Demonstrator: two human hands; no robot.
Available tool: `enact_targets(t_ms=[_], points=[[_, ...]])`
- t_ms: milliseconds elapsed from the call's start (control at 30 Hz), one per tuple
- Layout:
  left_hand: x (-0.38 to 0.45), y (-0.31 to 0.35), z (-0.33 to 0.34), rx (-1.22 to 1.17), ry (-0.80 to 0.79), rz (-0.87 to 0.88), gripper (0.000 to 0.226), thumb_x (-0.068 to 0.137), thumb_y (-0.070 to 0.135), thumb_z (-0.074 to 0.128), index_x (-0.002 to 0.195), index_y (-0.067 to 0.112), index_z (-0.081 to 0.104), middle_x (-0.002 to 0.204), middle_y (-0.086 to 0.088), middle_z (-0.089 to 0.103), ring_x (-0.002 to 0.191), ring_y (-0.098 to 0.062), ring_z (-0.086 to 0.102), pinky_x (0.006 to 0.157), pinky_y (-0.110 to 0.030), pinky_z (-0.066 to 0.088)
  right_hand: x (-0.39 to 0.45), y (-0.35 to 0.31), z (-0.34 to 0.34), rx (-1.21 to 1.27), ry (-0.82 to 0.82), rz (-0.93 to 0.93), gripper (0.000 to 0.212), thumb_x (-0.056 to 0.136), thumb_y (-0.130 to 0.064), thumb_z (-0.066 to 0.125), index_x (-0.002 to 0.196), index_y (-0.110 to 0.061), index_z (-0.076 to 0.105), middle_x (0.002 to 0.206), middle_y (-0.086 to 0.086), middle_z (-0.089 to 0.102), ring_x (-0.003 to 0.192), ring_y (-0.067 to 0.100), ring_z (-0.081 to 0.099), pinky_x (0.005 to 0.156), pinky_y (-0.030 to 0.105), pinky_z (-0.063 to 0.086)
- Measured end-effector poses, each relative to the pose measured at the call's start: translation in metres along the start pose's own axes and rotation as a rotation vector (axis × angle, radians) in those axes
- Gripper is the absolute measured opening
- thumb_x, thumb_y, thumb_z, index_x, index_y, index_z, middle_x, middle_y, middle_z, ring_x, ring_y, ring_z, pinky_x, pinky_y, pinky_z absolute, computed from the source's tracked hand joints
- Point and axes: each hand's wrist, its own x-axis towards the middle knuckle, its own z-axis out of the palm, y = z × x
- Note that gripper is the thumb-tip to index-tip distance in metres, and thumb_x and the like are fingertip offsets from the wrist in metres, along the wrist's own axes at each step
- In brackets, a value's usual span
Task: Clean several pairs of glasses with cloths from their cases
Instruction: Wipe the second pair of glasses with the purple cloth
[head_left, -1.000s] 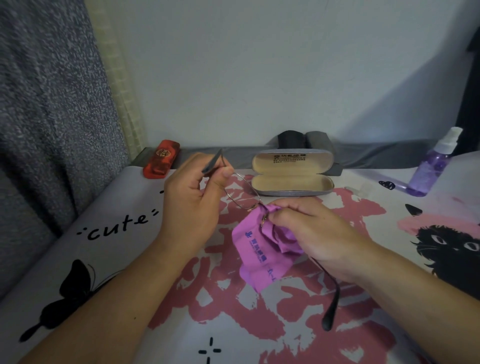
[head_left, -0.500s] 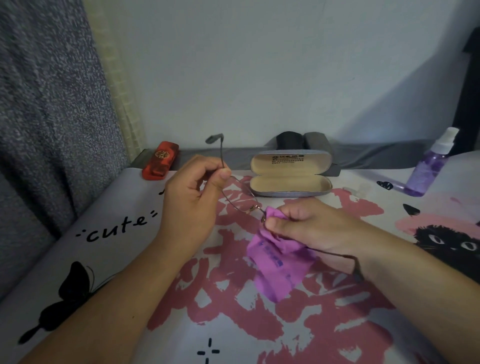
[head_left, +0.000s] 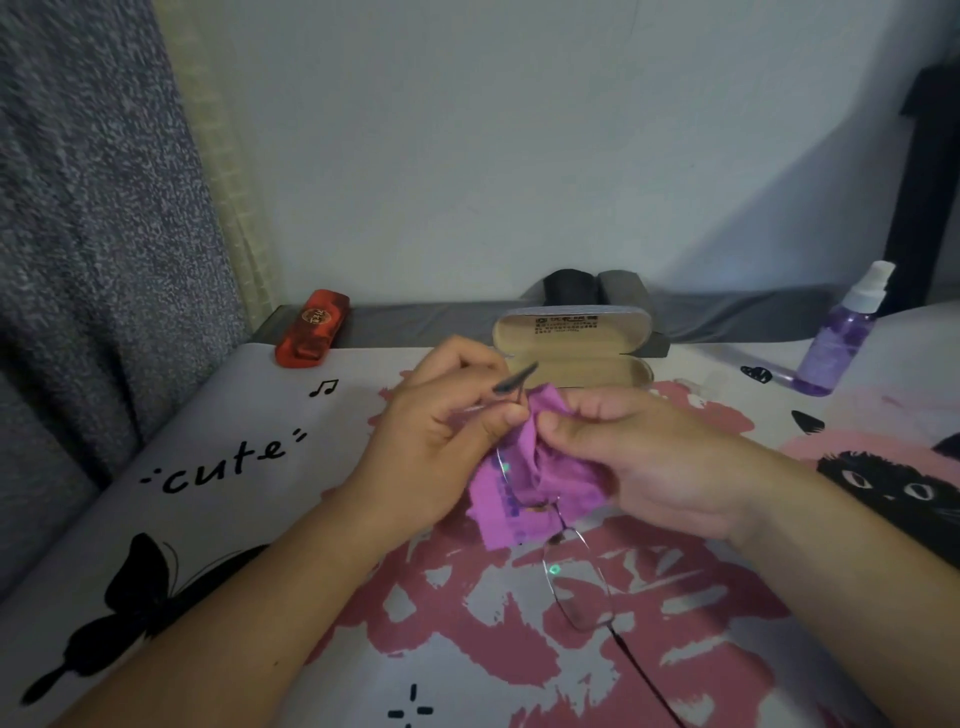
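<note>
While hands (head_left: 431, 441) (head_left: 649, 462) wipe glasses (head_left: 576, 587), the cover (head_left: 218, 519) reads "cute".

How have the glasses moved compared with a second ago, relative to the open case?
Yes. The glasses have swung round: their free lens now hangs toward the camera, away from the open case, instead of lying just before it.

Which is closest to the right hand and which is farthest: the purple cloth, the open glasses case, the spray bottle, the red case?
1. Purple cloth: pinched in the right hand.
2. Open glasses case: just behind.
3. Spray bottle: back right.
4. Red case: back left.
</note>
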Motion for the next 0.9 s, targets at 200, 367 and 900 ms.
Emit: enact_targets(t_ms=[200, 367, 900], points=[[-0.003, -0.003, 0.005, 0.032, -0.037, -0.061, 0.010, 0.094, 0.018, 0.065, 0.087, 0.012, 0.070, 0.100, -0.002, 0.056, 0.097, -0.015, 0.058, 0.089, -0.021, 0.045, 0.002, 0.002, 0.004, -0.151, -0.105, 0.078, 0.016, 0.095, 0.008, 0.057, 0.099, 0.000, 0.069, 0.093, 0.024, 0.064, 0.082, 0.033, 0.060, 0.068, 0.035, 0.056], [0.001, -0.005, 0.014, -0.069, -0.053, -0.163, 0.014, 0.093, 0.014, 0.067, 0.086, 0.026, 0.066, 0.095, 0.005, 0.055, 0.091, -0.006, 0.055, 0.086, -0.017, 0.042, 0.007, 0.008, 0.010, -0.098, 0.070, 0.069, 0.013, 0.090, 0.008, 0.064, 0.100, 0.001, 0.070, 0.098, 0.026, 0.072, 0.095, 0.041, 0.072, 0.087, 0.049, 0.056], [0.003, -0.016, -0.013, 0.111, 0.265, -0.185, 0.018, 0.100, 0.021, 0.060, 0.087, 0.033, 0.061, 0.085, 0.011, 0.061, 0.081, -0.009, 0.058, 0.075, -0.024, 0.047, -0.006, -0.019, -0.037, -0.282, 0.614, -0.065, 0.020, 0.100, -0.026, 0.060, 0.091, -0.024, 0.078, 0.087, -0.007, 0.079, 0.084, 0.018, 0.073, 0.074, 0.032, 0.055]])
